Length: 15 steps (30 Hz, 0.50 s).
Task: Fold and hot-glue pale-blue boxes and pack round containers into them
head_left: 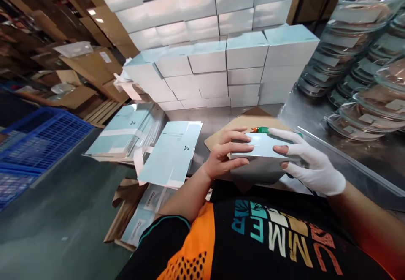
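A small box (262, 145) with a pale blue top and white side stands in front of me at the near edge of the metal table. My bare left hand (228, 150) holds its left end, fingers spread over the top. On the right end lies my right hand (306, 158), in a white glove with some fingertips bare, gripping the box between them. Just behind the box is a green tool with an orange tip (261, 130), partly hidden by the box and my right fingers. Beneath it is a sheet of brown cardboard (257, 116).
Stacked white boxes (209, 58) form a wall at the back. To the left are flat pale blue cartons (171, 151) and a strapped bundle (115, 134). Stacked glass lids (357, 115) stand at right. Blue crates (41, 145) and an open carton (122, 225) are lower left.
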Each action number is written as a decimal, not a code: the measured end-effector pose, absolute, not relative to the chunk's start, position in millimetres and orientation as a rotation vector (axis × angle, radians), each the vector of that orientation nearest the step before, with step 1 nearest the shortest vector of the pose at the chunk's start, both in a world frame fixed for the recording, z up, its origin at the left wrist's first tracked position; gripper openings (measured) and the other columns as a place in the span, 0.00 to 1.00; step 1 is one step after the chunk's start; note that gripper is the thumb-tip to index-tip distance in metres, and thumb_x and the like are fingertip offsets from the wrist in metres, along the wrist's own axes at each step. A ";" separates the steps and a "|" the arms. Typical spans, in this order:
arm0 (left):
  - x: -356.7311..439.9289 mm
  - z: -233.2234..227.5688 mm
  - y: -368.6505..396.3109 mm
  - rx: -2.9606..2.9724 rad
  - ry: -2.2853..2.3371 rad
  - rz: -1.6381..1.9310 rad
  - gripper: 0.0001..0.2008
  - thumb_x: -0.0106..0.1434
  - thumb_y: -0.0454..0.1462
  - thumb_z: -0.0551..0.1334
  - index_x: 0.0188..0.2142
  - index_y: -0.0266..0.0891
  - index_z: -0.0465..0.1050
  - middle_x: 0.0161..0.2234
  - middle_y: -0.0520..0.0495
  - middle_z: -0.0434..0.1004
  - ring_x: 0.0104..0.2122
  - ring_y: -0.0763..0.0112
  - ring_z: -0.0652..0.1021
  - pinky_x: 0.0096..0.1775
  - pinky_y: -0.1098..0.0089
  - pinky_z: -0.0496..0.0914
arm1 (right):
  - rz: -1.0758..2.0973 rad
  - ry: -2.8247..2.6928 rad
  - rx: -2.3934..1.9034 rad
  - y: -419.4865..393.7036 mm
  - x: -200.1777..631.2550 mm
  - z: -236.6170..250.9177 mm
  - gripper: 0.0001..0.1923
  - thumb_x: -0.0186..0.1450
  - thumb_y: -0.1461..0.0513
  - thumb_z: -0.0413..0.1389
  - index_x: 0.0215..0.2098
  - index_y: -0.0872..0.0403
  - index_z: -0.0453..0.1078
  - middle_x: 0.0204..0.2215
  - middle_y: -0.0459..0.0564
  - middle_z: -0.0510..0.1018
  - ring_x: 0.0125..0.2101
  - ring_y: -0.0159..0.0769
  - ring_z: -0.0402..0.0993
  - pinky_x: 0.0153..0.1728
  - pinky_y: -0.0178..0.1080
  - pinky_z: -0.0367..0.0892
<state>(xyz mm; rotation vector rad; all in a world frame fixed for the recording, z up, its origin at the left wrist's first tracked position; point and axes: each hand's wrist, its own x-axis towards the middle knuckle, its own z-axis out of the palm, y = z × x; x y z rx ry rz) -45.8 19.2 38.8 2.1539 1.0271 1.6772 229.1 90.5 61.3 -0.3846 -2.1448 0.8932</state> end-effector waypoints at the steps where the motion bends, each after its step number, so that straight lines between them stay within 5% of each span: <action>1: -47.9 41.9 19.1 2.217 0.964 1.642 0.18 0.71 0.57 0.65 0.43 0.48 0.83 0.46 0.41 0.86 0.61 0.50 0.80 0.62 0.42 0.74 | 0.882 -2.150 -0.350 90.6 228.7 62.1 0.12 0.73 0.56 0.63 0.54 0.38 0.80 0.68 0.51 0.74 0.68 0.49 0.72 0.66 0.57 0.70; 6: -50.7 44.6 21.5 2.336 0.760 1.700 0.11 0.74 0.46 0.66 0.50 0.47 0.84 0.49 0.44 0.88 0.61 0.54 0.80 0.60 0.45 0.77 | 0.862 -2.213 -0.248 96.5 229.2 66.7 0.14 0.76 0.57 0.60 0.57 0.38 0.80 0.65 0.50 0.78 0.65 0.46 0.75 0.65 0.52 0.72; 11: -50.3 37.5 23.7 2.365 0.634 1.746 0.16 0.73 0.40 0.68 0.59 0.48 0.79 0.53 0.45 0.87 0.63 0.56 0.79 0.62 0.51 0.75 | 0.754 -2.243 -0.208 93.1 231.4 54.3 0.23 0.76 0.64 0.58 0.65 0.35 0.73 0.70 0.46 0.72 0.70 0.43 0.69 0.69 0.50 0.69; 13: -48.7 28.4 23.6 2.282 0.686 1.766 0.24 0.71 0.43 0.70 0.65 0.52 0.74 0.60 0.43 0.83 0.68 0.54 0.74 0.68 0.47 0.69 | 0.686 -2.223 -0.395 89.9 231.4 39.0 0.31 0.74 0.60 0.61 0.73 0.35 0.63 0.75 0.49 0.64 0.73 0.48 0.63 0.70 0.54 0.67; 15: -46.2 13.1 22.7 2.033 0.865 1.789 0.45 0.63 0.52 0.75 0.74 0.54 0.59 0.71 0.37 0.69 0.73 0.47 0.66 0.72 0.43 0.61 | 0.639 -2.173 -0.689 89.4 229.7 21.9 0.45 0.70 0.53 0.65 0.79 0.41 0.50 0.76 0.57 0.61 0.72 0.58 0.64 0.69 0.62 0.67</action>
